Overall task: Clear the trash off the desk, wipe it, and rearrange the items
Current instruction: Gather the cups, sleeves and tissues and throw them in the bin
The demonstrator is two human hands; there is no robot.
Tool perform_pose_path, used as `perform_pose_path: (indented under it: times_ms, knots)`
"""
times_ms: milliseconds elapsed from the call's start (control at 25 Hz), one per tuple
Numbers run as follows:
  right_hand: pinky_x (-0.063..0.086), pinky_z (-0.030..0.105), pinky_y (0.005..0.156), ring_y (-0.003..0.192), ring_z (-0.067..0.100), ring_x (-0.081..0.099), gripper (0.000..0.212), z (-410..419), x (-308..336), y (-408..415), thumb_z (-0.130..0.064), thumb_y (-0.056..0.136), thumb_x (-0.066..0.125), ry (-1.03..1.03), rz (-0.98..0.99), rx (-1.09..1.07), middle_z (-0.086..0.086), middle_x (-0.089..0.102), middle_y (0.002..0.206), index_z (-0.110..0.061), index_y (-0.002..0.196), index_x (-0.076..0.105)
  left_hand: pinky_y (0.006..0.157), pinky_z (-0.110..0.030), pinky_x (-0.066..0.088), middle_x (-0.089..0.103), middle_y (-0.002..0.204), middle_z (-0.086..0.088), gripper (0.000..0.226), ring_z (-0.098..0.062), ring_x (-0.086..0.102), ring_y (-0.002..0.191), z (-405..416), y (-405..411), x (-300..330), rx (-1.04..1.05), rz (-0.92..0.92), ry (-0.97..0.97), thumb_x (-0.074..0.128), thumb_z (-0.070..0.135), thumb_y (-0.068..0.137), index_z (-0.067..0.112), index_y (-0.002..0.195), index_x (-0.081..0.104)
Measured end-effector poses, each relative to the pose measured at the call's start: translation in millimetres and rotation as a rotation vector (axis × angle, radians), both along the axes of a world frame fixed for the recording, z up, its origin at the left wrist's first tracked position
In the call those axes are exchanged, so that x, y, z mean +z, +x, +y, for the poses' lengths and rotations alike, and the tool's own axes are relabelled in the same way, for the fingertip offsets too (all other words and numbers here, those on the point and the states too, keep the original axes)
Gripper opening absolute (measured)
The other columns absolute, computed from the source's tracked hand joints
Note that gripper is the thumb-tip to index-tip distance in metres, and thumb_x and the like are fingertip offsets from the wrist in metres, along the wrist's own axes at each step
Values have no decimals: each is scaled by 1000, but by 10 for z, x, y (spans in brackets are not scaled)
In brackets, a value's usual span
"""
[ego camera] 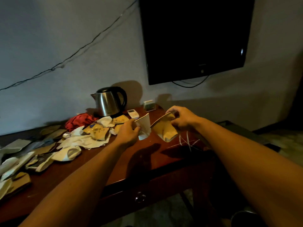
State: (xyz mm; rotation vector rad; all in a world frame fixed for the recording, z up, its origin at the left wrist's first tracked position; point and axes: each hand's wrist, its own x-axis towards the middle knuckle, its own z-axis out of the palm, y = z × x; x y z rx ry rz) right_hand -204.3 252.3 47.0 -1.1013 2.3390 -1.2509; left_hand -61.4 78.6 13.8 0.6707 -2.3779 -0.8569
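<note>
Head view: both bare forearms reach forward over the near edge of the dark red wooden desk (98,163), whose drawer knob (140,197) shows below, between the arms. The left hand (127,133) has its fingers curled round a crushed white paper cup (144,126), pinching it by the rim. The right hand (182,117) grips a flattened brown paper cup (164,129) at its upper edge, thumb and fingers closed on it. The two cups hang just beside each other above the desk, apparently not touching, though the dim light makes that hard to judge. Below the right hand some thin white sticks (186,141) lie crossed on the wood. To the left of the left hand sprawls a heap of crumpled paper cups and wrappers (85,138), running out to the left edge. Beyond it lies a red cloth (78,120), then a steel kettle (109,101) by the wall. Past the hands sit a white remote (133,114) and a small box (149,105). A dark television (195,36) hangs on the wall above.
</note>
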Motion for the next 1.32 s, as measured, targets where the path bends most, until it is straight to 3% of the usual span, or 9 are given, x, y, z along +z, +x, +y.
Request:
perform_pose_path:
  times_ms: [160, 280, 480, 600, 680, 840, 920, 1080, 1320]
  knots:
    - [53, 35, 65, 90, 26, 60, 37, 328, -44, -255, 10, 85, 54, -57, 0, -155, 9, 61, 100, -22, 103, 61, 73, -30, 51, 65, 111, -10, 15, -22, 62, 95, 238, -363, 15, -71, -45, -2, 55, 12, 97, 9, 111, 60]
    - [55, 38, 71, 88, 25, 59, 30, 629, -69, -424, 6, 87, 54, -84, -26, -250, 8, 61, 96, -21, 98, 60, 77, -33, 55, 66, 107, -9, 10, -21, 64, 92, 486, -646, 8, -122, -54, 34, 54, 12, 98, 14, 105, 59]
    - [55, 44, 67, 76, 27, 60, 22, 1093, -172, -660, -3, 87, 55, -123, -49, -360, 7, 60, 78, -22, 79, 60, 67, -25, 49, 60, 107, -11, 22, -21, 58, 90, 971, -1022, -43, -198, -89, 6, 42, 18, 104, 3, 105, 59]
    - [51, 33, 56, 73, 23, 58, 18, 1403, -238, -782, 0, 87, 57, -90, -62, -397, 7, 60, 80, -17, 81, 60, 65, -22, 50, 58, 99, -7, 23, -15, 57, 78, 1237, -1222, -102, -254, -100, 24, 43, 19, 104, 2, 105, 59]
    - [55, 34, 65, 81, 22, 59, 16, 1609, -297, -847, 2, 87, 58, -71, -70, -428, 8, 60, 89, -13, 90, 59, 68, -25, 52, 60, 99, -8, 20, -20, 60, 83, 1398, -1357, -146, -291, -107, 27, 47, 18, 102, 2, 106, 60]
    - [55, 40, 85, 90, 24, 60, 25, 1987, -499, -966, 2, 87, 60, 38, -88, -467, 11, 59, 101, -14, 107, 57, 90, -35, 54, 59, 126, -14, 21, -25, 61, 108, 1786, -1551, -282, -324, -170, 60, 59, 14, 96, 8, 116, 57]
    - [57, 35, 82, 91, 22, 62, 18, 2161, -657, -993, -1, 88, 60, 141, -68, -495, 9, 62, 96, -15, 98, 63, 88, -33, 52, 57, 130, -14, 22, -27, 58, 115, 1985, -1628, -383, -319, -176, 69, 62, 14, 93, 12, 115, 56]
    - [45, 21, 54, 73, 15, 58, 14, 2480, -1028, -995, -4, 83, 63, 349, -45, -554, 3, 61, 79, -17, 82, 64, 81, -29, 51, 57, 131, -14, 23, -28, 58, 118, 2340, -1777, -618, -309, -190, 102, 64, 13, 91, 13, 113, 56]
    - [58, 37, 73, 85, 24, 66, 14, 2897, -1761, -1079, -7, 77, 70, 503, -101, -603, 9, 65, 84, -17, 74, 61, 93, -40, 52, 58, 124, -15, 20, -31, 57, 115, 2728, -1973, -1255, -367, -242, 55, 59, 11, 93, 9, 112, 54]
